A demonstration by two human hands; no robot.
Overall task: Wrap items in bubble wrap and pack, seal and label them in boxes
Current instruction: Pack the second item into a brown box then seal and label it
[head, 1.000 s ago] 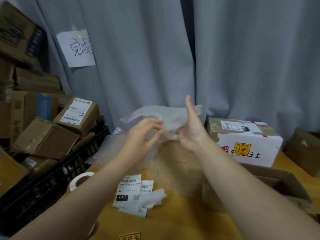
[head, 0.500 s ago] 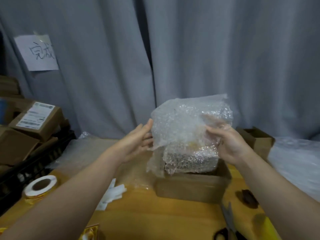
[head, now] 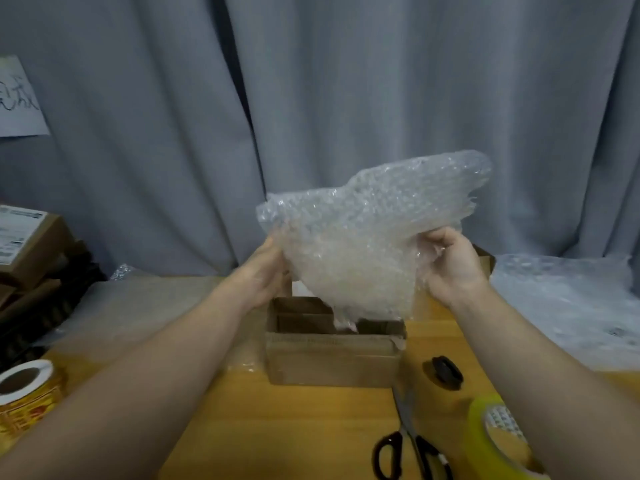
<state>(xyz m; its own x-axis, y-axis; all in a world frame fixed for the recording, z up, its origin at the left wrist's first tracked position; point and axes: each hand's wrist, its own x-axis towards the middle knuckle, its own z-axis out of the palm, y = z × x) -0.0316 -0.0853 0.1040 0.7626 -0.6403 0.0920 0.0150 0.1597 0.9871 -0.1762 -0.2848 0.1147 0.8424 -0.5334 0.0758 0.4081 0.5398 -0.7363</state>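
Both hands, left hand and right hand, held the bubble-wrapped bundle above the open box, fingers pinching its sides, apparently to lower it in.

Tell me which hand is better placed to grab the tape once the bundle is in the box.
Probably the right hand. The yellow tape roll lies under the right forearm, beside the scissors. The left hand holds the bubble-wrapped bundle on the far side of the open box.
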